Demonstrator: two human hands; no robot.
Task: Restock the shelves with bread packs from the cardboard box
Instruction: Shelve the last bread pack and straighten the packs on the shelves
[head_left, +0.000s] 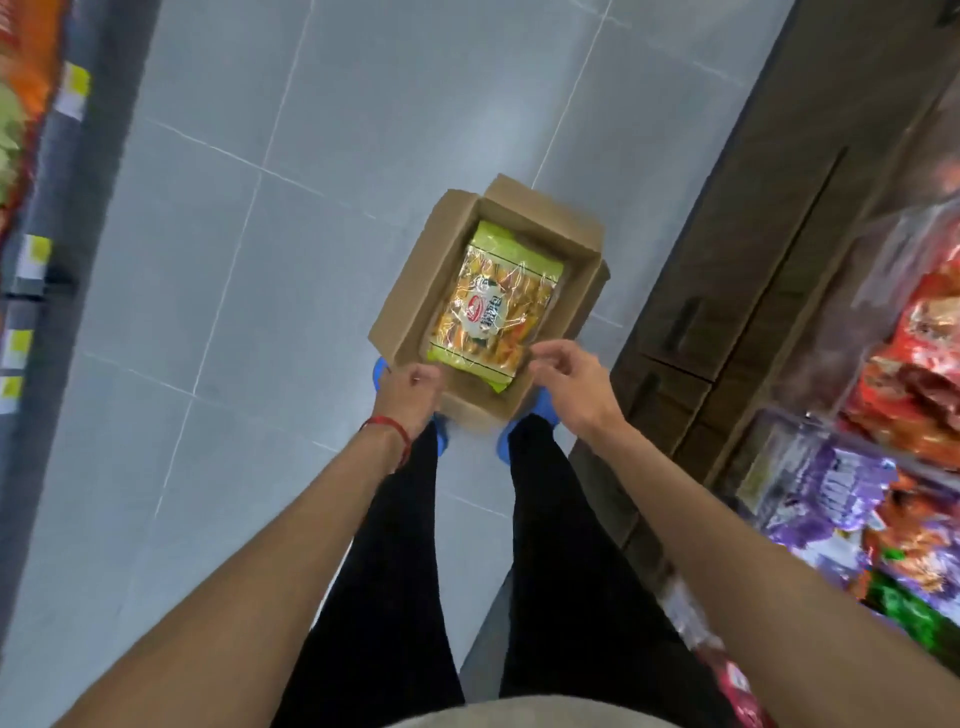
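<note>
Standing on the grey tiled floor (260, 260), the cardboard box (415, 296) sits just ahead of two blue shoes (519, 441), with all four flaps folded outward. One bread pack (493, 306), green-edged with a clear window, lies flat inside and leaves a strip of bare box bottom along its right side.

The left hand (410, 395), with a red band (389, 431) at the wrist, has curled fingers at the box's near left corner; whether it grips the flap cannot be told. The right hand (571, 379) hovers just beside the pack's near right corner, fingers loosely bent, thumb apart, holding nothing.

Open floor lies left of and beyond the box. On the right, a dark cabinet base (753, 234) stands near the box, with stocked shelves (924, 364) above it. A tagged shelf edge (52, 208) borders the far left.
</note>
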